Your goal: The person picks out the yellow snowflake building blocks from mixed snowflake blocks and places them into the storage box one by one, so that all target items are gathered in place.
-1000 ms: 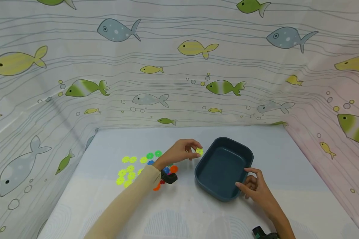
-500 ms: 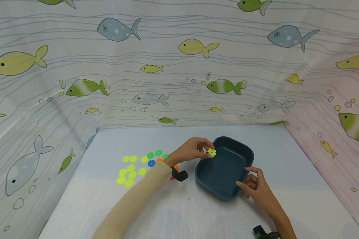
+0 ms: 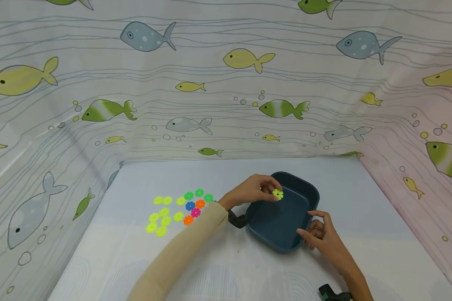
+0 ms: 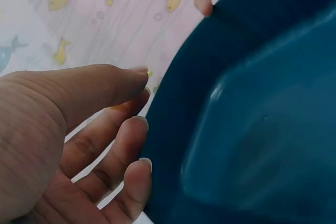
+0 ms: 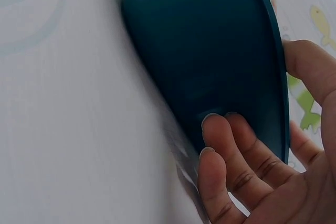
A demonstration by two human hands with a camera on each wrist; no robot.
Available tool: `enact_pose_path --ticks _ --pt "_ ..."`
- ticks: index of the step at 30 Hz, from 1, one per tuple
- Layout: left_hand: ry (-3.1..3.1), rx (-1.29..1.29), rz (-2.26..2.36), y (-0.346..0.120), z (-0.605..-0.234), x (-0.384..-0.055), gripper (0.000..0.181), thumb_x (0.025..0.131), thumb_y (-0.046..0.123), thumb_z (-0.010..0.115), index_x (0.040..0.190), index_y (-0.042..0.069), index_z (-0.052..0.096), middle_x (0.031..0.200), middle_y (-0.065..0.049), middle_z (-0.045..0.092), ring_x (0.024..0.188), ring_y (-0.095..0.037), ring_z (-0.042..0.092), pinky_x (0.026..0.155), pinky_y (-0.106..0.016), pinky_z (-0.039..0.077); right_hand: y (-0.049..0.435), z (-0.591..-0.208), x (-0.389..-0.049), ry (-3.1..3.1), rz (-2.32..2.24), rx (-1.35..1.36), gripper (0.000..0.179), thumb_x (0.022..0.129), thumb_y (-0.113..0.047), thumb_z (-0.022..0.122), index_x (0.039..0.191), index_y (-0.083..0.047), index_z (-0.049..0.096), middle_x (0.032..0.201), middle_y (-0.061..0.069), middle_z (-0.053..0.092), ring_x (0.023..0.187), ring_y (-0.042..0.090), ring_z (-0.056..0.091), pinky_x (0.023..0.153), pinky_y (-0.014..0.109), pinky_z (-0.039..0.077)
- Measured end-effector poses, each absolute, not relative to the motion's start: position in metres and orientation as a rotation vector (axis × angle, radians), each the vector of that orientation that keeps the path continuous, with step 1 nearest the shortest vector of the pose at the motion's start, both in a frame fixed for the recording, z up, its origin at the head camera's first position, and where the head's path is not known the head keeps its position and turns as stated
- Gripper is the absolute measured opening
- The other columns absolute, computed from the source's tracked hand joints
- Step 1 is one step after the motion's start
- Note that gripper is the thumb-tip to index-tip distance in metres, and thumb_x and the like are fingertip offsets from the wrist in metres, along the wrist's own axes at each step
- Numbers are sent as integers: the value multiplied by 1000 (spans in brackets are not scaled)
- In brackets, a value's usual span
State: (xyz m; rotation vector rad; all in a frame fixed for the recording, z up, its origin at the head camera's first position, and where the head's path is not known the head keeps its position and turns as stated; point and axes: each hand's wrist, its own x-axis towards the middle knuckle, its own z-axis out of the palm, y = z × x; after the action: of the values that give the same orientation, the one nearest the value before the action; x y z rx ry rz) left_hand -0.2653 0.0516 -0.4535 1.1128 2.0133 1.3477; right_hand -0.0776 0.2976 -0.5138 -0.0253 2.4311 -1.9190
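Between thumb and fingertips, my left hand (image 3: 254,190) pinches a yellow notched plastic connector disc (image 3: 278,194) over the dark blue rectangular tub (image 3: 282,225). In the left wrist view only a sliver of the disc (image 4: 150,73) shows past the thumb tip. The tub's visible floor is bare. My right hand (image 3: 322,236) grips the tub's right side, thumb and index finger at the rim. Its other fingers (image 5: 218,129) press against the outer wall in the right wrist view.
Left of the tub lie several loose notched discs: yellow ones (image 3: 165,220), green ones (image 3: 188,195), a blue one (image 3: 190,205), a pink one (image 3: 196,212) and orange ones (image 3: 188,220). The left sleeve (image 3: 188,246) hides part of that group. A fish-print curtain (image 3: 218,104) surrounds the white table (image 3: 218,259).
My left hand has carried the yellow disc rightward, from beside the tub's left rim to over its inside. More loose discs show behind the sleeve. The right hand keeps its place.
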Motion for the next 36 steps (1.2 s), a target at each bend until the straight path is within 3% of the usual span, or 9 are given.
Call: enact_pose_path --ticks 19,36 --pt "1979 1170 1269 94 -462 -265 27 91 13 80 117 14 72 102 6 71 92 -8 68 83 -23 55 295 -513 -77 2421 -1934 -39 69 100 -13 70 148 -10 22 93 22 57 68 35 62 64 39 55" --pt "2009 1088 1233 132 -479 -264 25 92 8 78 116 13 74 96 7 70 86 -5 66 75 -21 54 297 -514 -78 2431 -1909 -31 69 100 -16 70 149 -11 22 93 20 57 69 35 62 64 39 55"
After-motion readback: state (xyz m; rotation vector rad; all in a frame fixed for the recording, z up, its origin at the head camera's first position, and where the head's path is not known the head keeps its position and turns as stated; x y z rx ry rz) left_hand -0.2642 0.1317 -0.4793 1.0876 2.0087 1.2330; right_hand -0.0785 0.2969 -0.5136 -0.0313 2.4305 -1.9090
